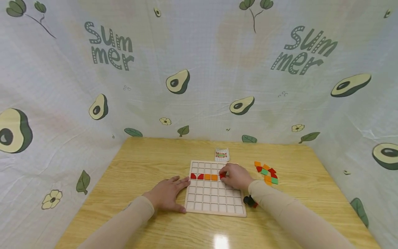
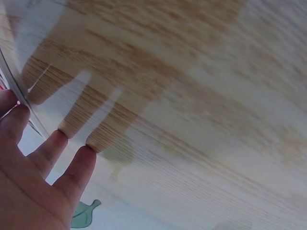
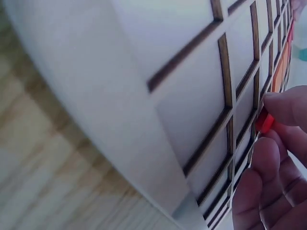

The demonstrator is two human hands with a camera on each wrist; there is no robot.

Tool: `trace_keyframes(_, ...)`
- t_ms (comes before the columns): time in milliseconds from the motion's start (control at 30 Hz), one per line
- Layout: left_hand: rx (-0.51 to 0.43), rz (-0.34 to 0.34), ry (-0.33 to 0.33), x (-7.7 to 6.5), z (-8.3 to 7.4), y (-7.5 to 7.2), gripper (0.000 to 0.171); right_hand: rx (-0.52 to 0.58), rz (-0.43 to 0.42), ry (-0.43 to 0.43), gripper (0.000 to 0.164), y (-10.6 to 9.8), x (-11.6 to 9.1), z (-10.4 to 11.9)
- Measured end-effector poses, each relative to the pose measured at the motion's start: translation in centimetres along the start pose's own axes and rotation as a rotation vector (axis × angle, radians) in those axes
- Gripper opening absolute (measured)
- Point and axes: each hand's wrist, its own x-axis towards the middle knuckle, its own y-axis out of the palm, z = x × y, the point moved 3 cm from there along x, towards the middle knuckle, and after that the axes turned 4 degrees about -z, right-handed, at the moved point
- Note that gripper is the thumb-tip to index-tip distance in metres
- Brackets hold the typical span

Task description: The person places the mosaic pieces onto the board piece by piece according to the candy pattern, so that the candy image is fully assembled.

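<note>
A pale wooden grid board lies on the table. In one of its rows sit two red tiles with curved edges, then two orange square tiles. My right hand reaches over the board and pinches a small red tile between thumb and finger, just right of the orange ones. Part of that row is hidden under the hand. With fingers spread, my left hand touches the board's left edge; the left wrist view shows its fingers extended.
Several loose red, orange and green tiles lie right of the board. Behind it is a small printed card with a coloured pattern on a grid. A black and red object is partly covered by the right sleeve. A printed cloth hangs behind the table.
</note>
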Motion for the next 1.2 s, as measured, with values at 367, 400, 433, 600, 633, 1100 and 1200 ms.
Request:
trace_keyframes(367,0.014,0.0,0.002,0.1,0.1,0.2,0.105,-0.047,0.006,0.036,0.018,0.4,0.1,1.1)
trace_keyframes(400,0.012,-0.001,0.002,0.1,0.1,0.2,0.105,-0.054,0.003,0.045,0.018,0.4,0.1,1.0)
trace_keyframes(433,0.014,-0.002,0.004,0.1,0.2,0.2,0.105,-0.054,0.0,0.052,0.017,0.4,0.1,1.0)
trace_keyframes(600,0.022,-0.019,0.017,0.1,0.2,0.3,0.104,-0.033,-0.01,0.047,0.015,0.3,0.0,1.1)
trace_keyframes(633,0.025,-0.022,0.02,0.1,0.2,0.4,0.104,-0.028,-0.011,0.043,0.014,0.3,0.0,1.1)
trace_keyframes(1100,0.021,-0.019,0.018,0.0,0.2,0.3,0.103,-0.067,0.005,0.028,0.015,0.1,0.0,1.3)
trace_keyframes(1200,0.018,-0.016,0.013,0.0,0.2,0.2,0.103,-0.072,0.012,0.031,0.017,0.0,0.0,1.4)
